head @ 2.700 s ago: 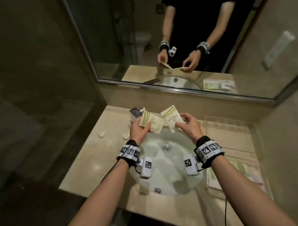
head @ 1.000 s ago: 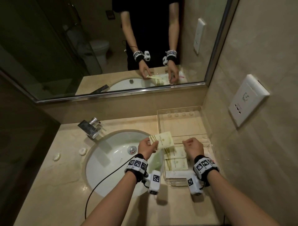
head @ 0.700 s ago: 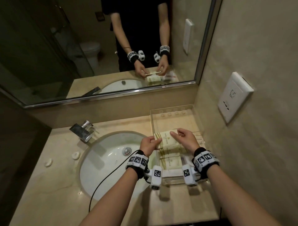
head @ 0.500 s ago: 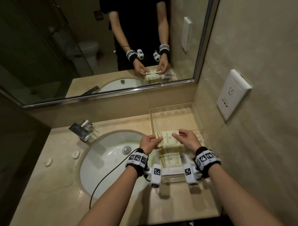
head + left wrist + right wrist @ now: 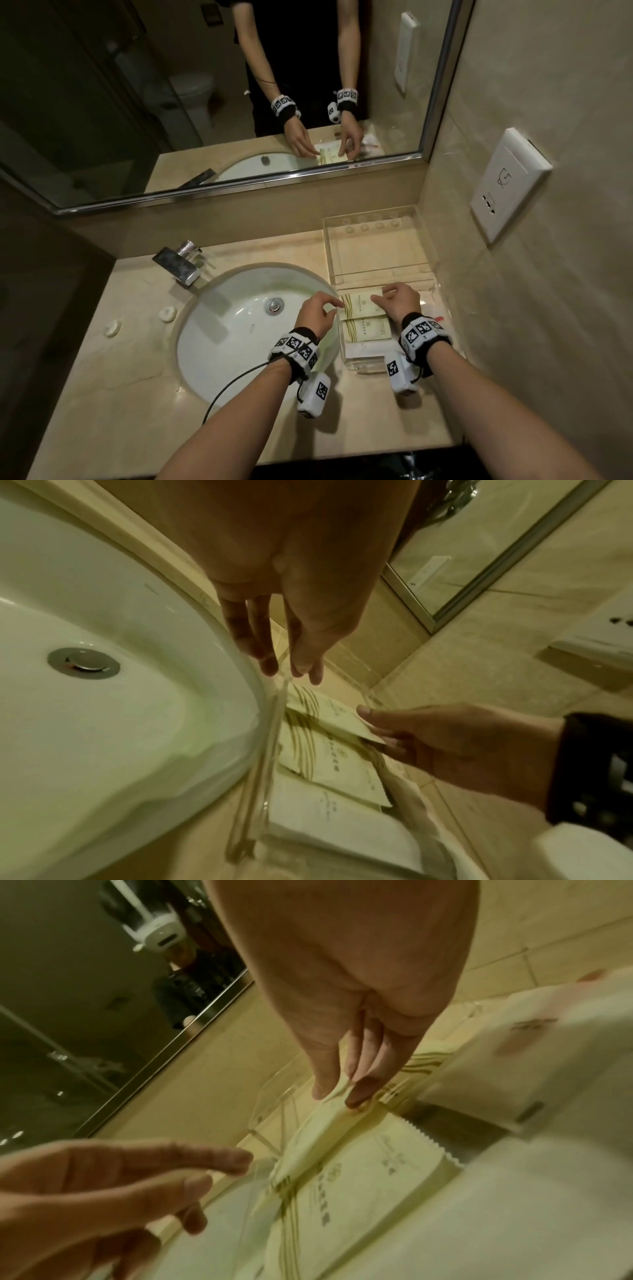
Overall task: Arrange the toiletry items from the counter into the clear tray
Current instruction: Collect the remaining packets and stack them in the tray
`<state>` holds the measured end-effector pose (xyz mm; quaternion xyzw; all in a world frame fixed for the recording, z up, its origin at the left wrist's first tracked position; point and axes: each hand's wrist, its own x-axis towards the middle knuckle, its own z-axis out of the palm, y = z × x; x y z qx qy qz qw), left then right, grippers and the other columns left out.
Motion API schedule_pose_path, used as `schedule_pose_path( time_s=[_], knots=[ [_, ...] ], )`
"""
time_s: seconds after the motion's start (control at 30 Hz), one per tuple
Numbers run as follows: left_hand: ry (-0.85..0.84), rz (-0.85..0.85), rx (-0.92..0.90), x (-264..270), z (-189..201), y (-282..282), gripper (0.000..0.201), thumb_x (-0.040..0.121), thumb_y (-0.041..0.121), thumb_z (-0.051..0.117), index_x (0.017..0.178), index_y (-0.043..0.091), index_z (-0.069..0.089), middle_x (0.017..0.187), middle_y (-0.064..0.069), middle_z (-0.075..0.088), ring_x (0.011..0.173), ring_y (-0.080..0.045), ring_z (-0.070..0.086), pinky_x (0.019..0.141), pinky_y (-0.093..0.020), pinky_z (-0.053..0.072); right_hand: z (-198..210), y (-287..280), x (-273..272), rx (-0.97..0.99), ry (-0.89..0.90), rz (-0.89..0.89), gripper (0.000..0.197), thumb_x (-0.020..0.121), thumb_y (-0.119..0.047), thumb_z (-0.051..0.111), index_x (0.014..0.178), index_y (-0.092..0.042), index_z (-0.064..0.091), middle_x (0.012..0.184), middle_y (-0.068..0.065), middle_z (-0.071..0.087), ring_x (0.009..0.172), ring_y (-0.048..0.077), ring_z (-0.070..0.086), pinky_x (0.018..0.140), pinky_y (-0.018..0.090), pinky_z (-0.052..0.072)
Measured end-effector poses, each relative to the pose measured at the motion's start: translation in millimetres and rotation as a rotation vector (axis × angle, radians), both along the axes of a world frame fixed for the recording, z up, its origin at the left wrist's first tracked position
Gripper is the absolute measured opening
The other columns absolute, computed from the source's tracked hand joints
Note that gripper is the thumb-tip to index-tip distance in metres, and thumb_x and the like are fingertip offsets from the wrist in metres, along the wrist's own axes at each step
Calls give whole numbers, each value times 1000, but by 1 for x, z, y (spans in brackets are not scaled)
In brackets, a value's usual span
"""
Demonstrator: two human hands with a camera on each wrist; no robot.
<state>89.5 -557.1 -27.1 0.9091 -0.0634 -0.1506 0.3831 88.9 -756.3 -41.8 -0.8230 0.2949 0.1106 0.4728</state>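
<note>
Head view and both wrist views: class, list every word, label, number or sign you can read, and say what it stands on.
Top packet in the clear tray: a line of small print with an emblem, too small to read.
Second packet: the same kind of print, unreadable; blurred in both wrist views.
Wall socket plate: an outline symbol, no words.
Wristbands: black-and-white square marker patterns, no text.

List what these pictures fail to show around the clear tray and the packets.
- Print on the top packet: too small in the head view, blurred in the right wrist view.
- Items at the clear tray's right side: covered by the right hand and its wristband in the head view.
- Left hand contact with the packet: unclear; fingertips near its edge.
- Right hand's grip: fingertips meet the packet's edge.
</note>
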Motion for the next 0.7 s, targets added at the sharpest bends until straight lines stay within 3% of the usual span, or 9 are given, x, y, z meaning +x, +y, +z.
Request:
schedule_pose_path(
  time_s=[0.17,0.27,0.37,0.53,0.7],
  knots=[
    [-102,-245,99,-5,-8,-1,27,92,17,55,112,25,70,124,4,61,108,-19,55,96,-33,45,-6,3,-6,-135,-5,50,44,75,-32,82,105,-8,61,103,10,68,97,26,64,82,34,52],
    [-130,-348,244,-8,-9,-3,36,97,18,47,128,31,59,139,9,49,109,-23,46,96,-29,37,-8,4,-7,-118,19,48,37,77,-32,80,101,-11,61,103,10,70,98,27,65,86,36,53],
    [-142,-420,369,-9,-10,-2,40,99,20,43,135,34,51,146,11,44,107,-26,45,93,-35,42,-7,8,-5,-114,-1,50,37,78,-27,80,102,-8,60,102,13,69,97,29,65,86,38,53],
    [-127,-443,458,-11,-15,-3,43,100,21,40,140,36,43,150,11,38,111,-28,45,92,-38,43,-10,9,-7,-107,-16,50,36,77,-24,80,100,-6,59,100,14,66,94,30,64,82,37,52],
    [-131,-412,387,-9,-15,-2,42,98,18,42,136,34,49,146,9,43,109,-27,45,94,-39,43,-8,7,-10,-124,-43,40,41,78,-27,80,104,-6,57,95,10,65,94,27,63,83,36,51]
  ],
)
